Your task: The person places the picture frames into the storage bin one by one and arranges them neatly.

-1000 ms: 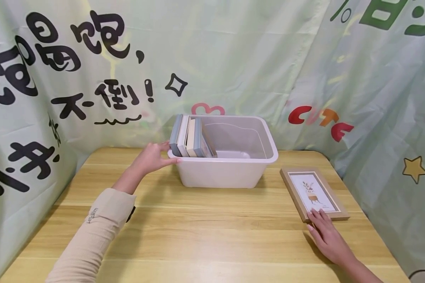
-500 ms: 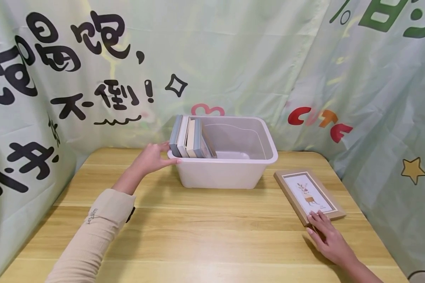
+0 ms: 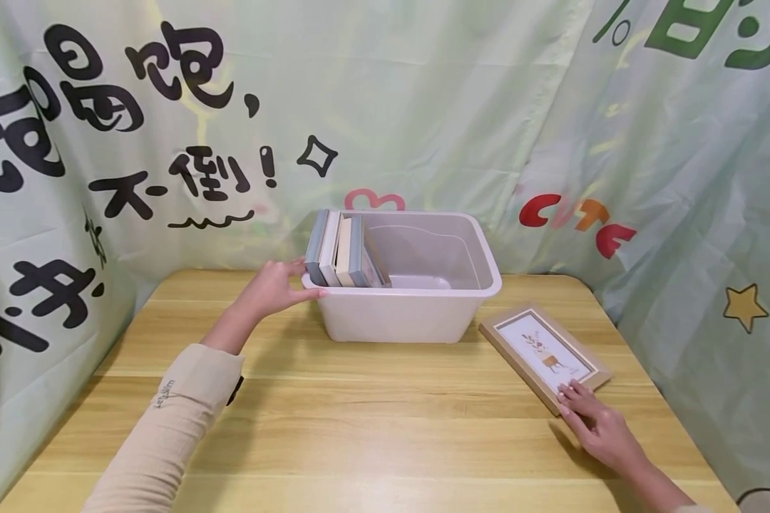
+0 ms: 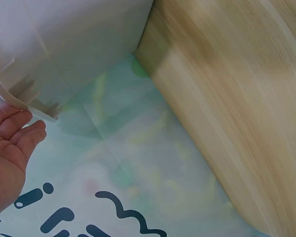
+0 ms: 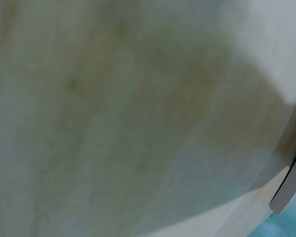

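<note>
My left hand (image 3: 272, 288) grips the left front corner of a pale grey plastic bin (image 3: 398, 317), thumb along the front rim. In the left wrist view, the fingers (image 4: 12, 123) meet the bin's rim (image 4: 15, 98). Several slim, upright pieces in blue, white and cream (image 3: 343, 253) stand packed at the bin's left end. On the right, a wood-coloured picture frame (image 3: 545, 356) with a plant print lies face up, turned askew. My right hand (image 3: 606, 431) holds its near corner, fingertips over the front and thumb at the edge. The right wrist view shows mostly blurred tabletop.
The wooden table (image 3: 359, 427) carries the bin near its back edge. A printed curtain (image 3: 455, 107) hangs close behind and along both sides. Inside the bin, bare floor shows right of the upright pieces.
The picture frame has turned counterclockwise, its far end swinging left toward the bin, with my right hand at its near corner. My left hand keeps its hold on the bin.
</note>
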`<state>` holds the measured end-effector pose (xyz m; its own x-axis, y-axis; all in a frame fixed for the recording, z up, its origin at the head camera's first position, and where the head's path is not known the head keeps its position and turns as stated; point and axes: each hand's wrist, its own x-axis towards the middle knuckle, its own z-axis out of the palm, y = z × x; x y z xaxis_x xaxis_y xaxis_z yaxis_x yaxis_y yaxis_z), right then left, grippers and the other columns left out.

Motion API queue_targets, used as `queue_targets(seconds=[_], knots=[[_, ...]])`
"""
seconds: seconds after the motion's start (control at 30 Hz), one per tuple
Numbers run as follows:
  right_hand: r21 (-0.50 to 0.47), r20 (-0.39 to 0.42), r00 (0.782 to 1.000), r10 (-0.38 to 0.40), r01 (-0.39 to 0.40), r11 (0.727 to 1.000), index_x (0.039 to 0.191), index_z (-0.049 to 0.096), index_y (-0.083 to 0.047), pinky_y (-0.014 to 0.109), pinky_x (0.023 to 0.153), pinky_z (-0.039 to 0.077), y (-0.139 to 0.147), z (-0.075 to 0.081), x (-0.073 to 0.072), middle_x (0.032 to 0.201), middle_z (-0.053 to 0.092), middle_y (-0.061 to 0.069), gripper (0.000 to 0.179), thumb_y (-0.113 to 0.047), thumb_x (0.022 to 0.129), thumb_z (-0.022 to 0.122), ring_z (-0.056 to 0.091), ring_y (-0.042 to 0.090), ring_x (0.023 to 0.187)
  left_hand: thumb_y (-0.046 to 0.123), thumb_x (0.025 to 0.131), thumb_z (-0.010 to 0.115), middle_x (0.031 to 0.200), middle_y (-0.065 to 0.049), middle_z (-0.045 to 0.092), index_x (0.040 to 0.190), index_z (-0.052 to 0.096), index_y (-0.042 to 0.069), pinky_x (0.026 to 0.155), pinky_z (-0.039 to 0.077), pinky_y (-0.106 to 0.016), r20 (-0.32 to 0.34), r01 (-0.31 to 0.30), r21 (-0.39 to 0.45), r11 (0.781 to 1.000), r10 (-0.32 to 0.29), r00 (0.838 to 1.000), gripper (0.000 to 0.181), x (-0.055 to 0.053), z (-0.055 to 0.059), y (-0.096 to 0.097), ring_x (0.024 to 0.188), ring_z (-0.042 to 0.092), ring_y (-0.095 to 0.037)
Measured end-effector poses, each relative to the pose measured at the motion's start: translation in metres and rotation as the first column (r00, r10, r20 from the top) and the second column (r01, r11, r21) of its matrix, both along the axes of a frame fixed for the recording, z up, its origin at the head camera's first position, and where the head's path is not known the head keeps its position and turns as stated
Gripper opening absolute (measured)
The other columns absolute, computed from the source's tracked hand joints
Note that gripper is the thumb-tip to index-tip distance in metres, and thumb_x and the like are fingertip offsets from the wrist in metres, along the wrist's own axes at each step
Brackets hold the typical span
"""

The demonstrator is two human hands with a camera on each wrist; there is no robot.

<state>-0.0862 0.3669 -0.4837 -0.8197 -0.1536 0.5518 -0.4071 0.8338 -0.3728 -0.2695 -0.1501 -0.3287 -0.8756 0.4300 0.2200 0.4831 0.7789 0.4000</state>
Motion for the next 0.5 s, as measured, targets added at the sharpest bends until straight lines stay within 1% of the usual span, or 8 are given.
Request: queue_targets(seconds=[0.1, 0.17, 0.2, 0.27, 0.33, 0.4, 0.43, 0.5], knots=[[0.044, -0.009, 1.0, -0.022, 0.022, 0.999, 0.094, 0.07, 0.007, -0.006, 0.098, 0.014, -0.001, 0.004, -0.003, 0.116, 0.063, 0.007, 0.022, -0.009, 0.08, 0.068, 0.021, -0.027, 0.121, 0.042, 0.078, 0.071, 0.133, -0.025, 0.047, 0.119, 0.06, -0.005, 0.105, 0.035, -0.051, 0.003, -0.005, 0.004, 1.0, 0.005, 1.0, 0.063, 0.0, 0.0, 0.0, 0.125, 0.044, -0.04], [0.07, -0.052, 0.998, -0.021, 0.025, 0.997, 0.092, 0.071, 0.005, -0.006, 0.099, 0.013, -0.001, 0.005, -0.006, 0.103, 0.069, 0.02, 0.022, -0.013, 0.079, 0.069, 0.02, -0.027, 0.121, 0.042, 0.078, 0.071, 0.133, -0.025, 0.047, 0.12, 0.059, -0.005, 0.105, 0.036, -0.051, 0.001, -0.006, 0.002, 1.0, 0.006, 1.0, 0.064, 0.0, -0.001, 0.0, 0.125, 0.044, -0.04], [0.074, -0.086, 0.996, -0.012, 0.018, 0.997, 0.091, 0.071, 0.004, -0.005, 0.1, 0.013, -0.002, 0.006, -0.008, 0.099, 0.069, 0.023, 0.024, -0.018, 0.083, 0.067, 0.023, -0.025, 0.122, 0.042, 0.078, 0.071, 0.132, -0.025, 0.047, 0.12, 0.059, -0.004, 0.104, 0.037, -0.05, -0.001, -0.006, 0.002, 1.0, 0.006, 1.0, 0.064, 0.0, -0.001, 0.0, 0.125, 0.045, -0.039], [0.085, -0.18, 0.984, 0.006, 0.009, 0.996, 0.091, 0.069, 0.005, -0.001, 0.104, 0.015, -0.002, 0.009, -0.015, 0.096, 0.067, 0.026, 0.037, -0.031, 0.089, 0.06, 0.04, -0.009, 0.125, 0.043, 0.078, 0.071, 0.132, -0.025, 0.048, 0.121, 0.058, -0.005, 0.103, 0.038, -0.05, -0.004, -0.004, -0.001, 1.0, 0.004, 1.0, 0.065, 0.0, -0.001, -0.001, 0.124, 0.045, -0.04], [0.082, -0.284, 0.959, 0.029, -0.006, 0.997, 0.092, 0.067, 0.007, 0.005, 0.108, 0.019, -0.005, 0.013, -0.025, 0.095, 0.066, 0.027, 0.051, -0.042, 0.092, 0.053, 0.053, 0.015, 0.115, 0.043, 0.078, 0.071, 0.132, -0.025, 0.048, 0.122, 0.057, -0.005, 0.103, 0.039, -0.05, -0.005, -0.004, -0.005, 1.0, 0.004, 1.0, 0.066, 0.0, -0.001, -0.001, 0.124, 0.045, -0.04], [0.082, -0.357, 0.933, 0.041, -0.013, 0.997, 0.096, 0.064, 0.01, 0.011, 0.111, 0.021, -0.009, 0.018, -0.036, 0.095, 0.064, 0.028, 0.064, -0.05, 0.093, 0.044, 0.055, 0.034, 0.099, 0.042, 0.078, 0.071, 0.132, -0.026, 0.048, 0.122, 0.057, -0.005, 0.103, 0.039, -0.05, -0.004, -0.002, -0.001, 1.0, 0.002, 1.0, 0.066, 0.0, 0.0, -0.001, 0.124, 0.045, -0.04], [0.085, -0.377, 0.926, 0.037, -0.006, 0.996, 0.098, 0.063, 0.011, 0.013, 0.111, 0.021, -0.012, 0.021, -0.041, 0.095, 0.063, 0.028, 0.065, -0.051, 0.093, 0.044, 0.053, 0.041, 0.093, 0.042, 0.078, 0.071, 0.132, -0.026, 0.048, 0.121, 0.058, -0.005, 0.103, 0.039, -0.05, -0.004, -0.001, 0.002, 1.0, 0.001, 1.0, 0.065, 0.0, 0.0, -0.001, 0.124, 0.045, -0.04], [0.081, -0.389, 0.921, 0.027, 0.005, 0.997, 0.102, 0.06, 0.013, 0.016, 0.112, 0.021, -0.019, 0.026, -0.051, 0.097, 0.062, 0.03, 0.067, -0.051, 0.093, 0.043, 0.053, 0.045, 0.091, 0.041, 0.078, 0.071, 0.132, -0.025, 0.048, 0.121, 0.059, -0.005, 0.103, 0.038, -0.05, -0.004, 0.001, 0.005, 1.0, -0.001, 1.0, 0.064, 0.0, 0.0, -0.001, 0.124, 0.045, -0.04]])
